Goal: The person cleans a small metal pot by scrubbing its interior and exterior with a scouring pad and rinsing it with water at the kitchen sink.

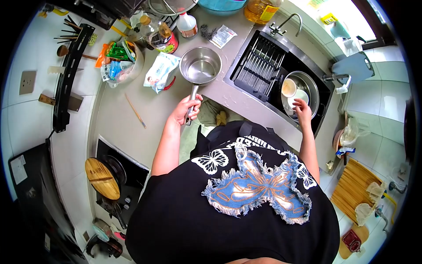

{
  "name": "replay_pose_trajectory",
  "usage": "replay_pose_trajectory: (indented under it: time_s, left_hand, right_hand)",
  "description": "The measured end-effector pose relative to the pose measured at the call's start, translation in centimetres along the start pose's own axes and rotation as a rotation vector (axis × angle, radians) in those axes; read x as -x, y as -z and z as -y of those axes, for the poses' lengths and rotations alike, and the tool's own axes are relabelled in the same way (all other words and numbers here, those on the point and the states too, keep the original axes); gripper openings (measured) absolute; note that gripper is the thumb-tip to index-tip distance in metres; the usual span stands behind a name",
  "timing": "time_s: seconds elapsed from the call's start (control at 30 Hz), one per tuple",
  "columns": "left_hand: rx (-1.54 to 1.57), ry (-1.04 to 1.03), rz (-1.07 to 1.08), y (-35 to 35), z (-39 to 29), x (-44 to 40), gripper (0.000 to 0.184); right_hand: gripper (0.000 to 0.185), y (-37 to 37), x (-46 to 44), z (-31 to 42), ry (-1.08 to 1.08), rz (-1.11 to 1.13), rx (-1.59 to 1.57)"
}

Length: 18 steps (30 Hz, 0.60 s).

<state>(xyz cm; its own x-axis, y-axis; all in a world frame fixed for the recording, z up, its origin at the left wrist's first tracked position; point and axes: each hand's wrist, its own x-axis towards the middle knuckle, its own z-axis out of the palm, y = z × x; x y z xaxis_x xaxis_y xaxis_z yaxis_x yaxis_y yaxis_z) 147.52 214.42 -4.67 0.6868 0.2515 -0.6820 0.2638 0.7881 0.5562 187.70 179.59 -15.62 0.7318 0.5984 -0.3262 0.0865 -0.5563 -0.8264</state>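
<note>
My left hand is wrapped round the handle of a small steel saucepan. The pan is held at the counter's front edge, and its inside looks bare. Over the right sink basin, my right hand has its fingers loosely bent and apart, close to a white bowl. Whether the fingertips touch that bowl cannot be made out. A small cup with a pale tan inside sits beside the bowl. Both lie in a large steel pot in the basin.
A black drying rack covers the left basin, below the faucet. On the counter stand a wipes pack, a sauce bottle, a tub of bags and a thin stick. A wood-lidded pan rests on the stove.
</note>
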Motion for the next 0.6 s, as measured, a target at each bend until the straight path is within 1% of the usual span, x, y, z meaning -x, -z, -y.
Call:
replay_pose_trajectory:
  time_s: [0.07, 0.1, 0.13, 0.2, 0.27, 0.3, 0.33, 0.37, 0.43, 0.47, 0.5, 0.57, 0.6]
  left_hand:
    - [-0.033, 0.005, 0.003, 0.0, -0.3, 0.2, 0.021]
    - [-0.069, 0.006, -0.041, -0.3, -0.2, 0.3, 0.022]
    - [-0.106, 0.009, -0.087, -0.4, -0.1, 0.4, 0.022]
    - [-0.116, 0.002, -0.107, -0.8, 0.4, 0.4, 0.023]
    - [-0.192, -0.052, -0.178, -1.4, 1.0, 0.2, 0.024]
    - [-0.269, -0.059, -0.241, -1.7, 1.2, 0.2, 0.023]
    - [-0.273, -0.057, -0.248, -1.9, 1.6, -0.1, 0.023]
    - [-0.335, -0.075, -0.307, -2.0, 2.0, -0.5, 0.023]
    - [-0.465, -0.095, -0.402, -2.7, 2.6, -0.8, 0.023]
    - [-0.464, -0.098, -0.408, -2.9, 2.9, -0.9, 0.023]
    - [-0.493, -0.112, -0.438, -3.0, 3.3, -1.2, 0.024]
    - [-0.535, -0.119, -0.486, -3.9, 3.6, -0.8, 0.024]
    - [-0.533, -0.128, -0.506, -4.1, 3.7, -0.8, 0.023]
  right_hand:
    - [0.035, -1.1, -1.1, 1.6, -0.014, 0.032, -0.028]
    - [0.034, -1.8, -1.6, 2.6, 0.016, 0.052, -0.036]
    - [0.033, -2.6, -2.0, 3.8, 0.051, 0.066, 0.031]
    - [0.032, -4.2, -3.3, 6.0, 0.085, 0.132, 0.012]
    - [0.031, -6.1, -5.4, 6.8, 0.225, 0.181, 0.038]
    - [0.029, -7.5, -6.9, 7.1, 0.257, 0.200, 0.034]
    - [0.028, -7.9, -7.2, 10.2, 0.194, 0.253, 0.070]
    - [0.026, -9.3, -8.7, 11.3, 0.213, 0.297, 0.080]
    - [0.032, -11.8, -10.9, 15.4, 0.305, 0.353, 0.188]
    - [0.035, -13.1, -11.7, 17.9, 0.360, 0.385, 0.172]
    - [0.039, -15.6, -13.6, 18.8, 0.382, 0.412, 0.165]
    - [0.052, -19.1, -15.7, 22.0, 0.597, 0.369, 0.231]
    - [0.053, -20.1, -16.1, 24.8, 0.645, 0.336, 0.257]
